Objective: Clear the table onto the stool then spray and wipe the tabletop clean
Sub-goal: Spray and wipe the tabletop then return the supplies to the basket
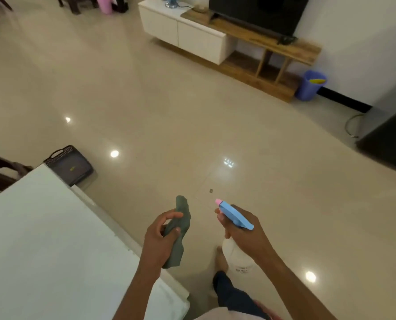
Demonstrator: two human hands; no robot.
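Your left hand (161, 236) grips a limp, crumpled grey-green cloth (177, 232), held over the glossy tile floor (169, 125) just beside the smooth white tabletop (42, 239). Your right hand (243, 229) clasps the neck of a spray bottle (236, 248): rounded translucent white body, blue plastic head, pink nozzle tip.

We see the white glossy rectangular tabletop (42, 239) at lower left; a bunched grey-green cloth (177, 229) and a white spray bottle with blue trigger head (235, 218) are held over the floor.
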